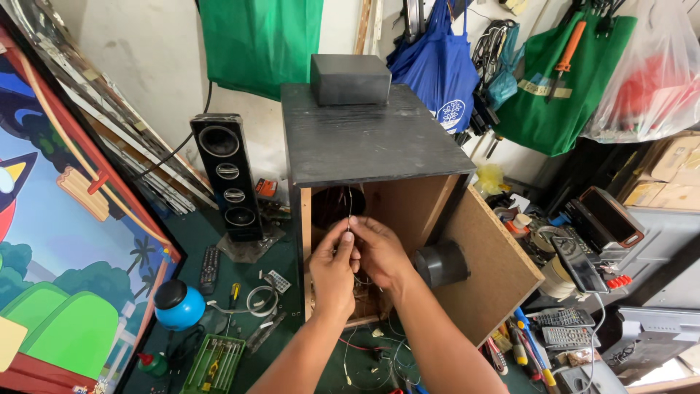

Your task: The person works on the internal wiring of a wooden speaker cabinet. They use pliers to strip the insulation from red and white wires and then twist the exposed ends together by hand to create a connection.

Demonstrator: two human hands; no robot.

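Cluttered workshop counter, green-topped, with both hands at the open back of a black speaker cabinet (pixel 364 138).

Left hand (pixel 332 273) and right hand (pixel 379 252) meet at the cabinet's opening, fingertips pinched together on a thin wire (pixel 349 208) that runs up into the dark interior. More loose wires (pixel 372 350) trail out near the counter's front edge, a tall black speaker (pixel 227 175) stands to the left, and a screwdriver tray (pixel 213 362) sits at the front-left. A hard tug could likely snap the fine wire or pull it off its connection inside; the tangle below might snag a wrist.
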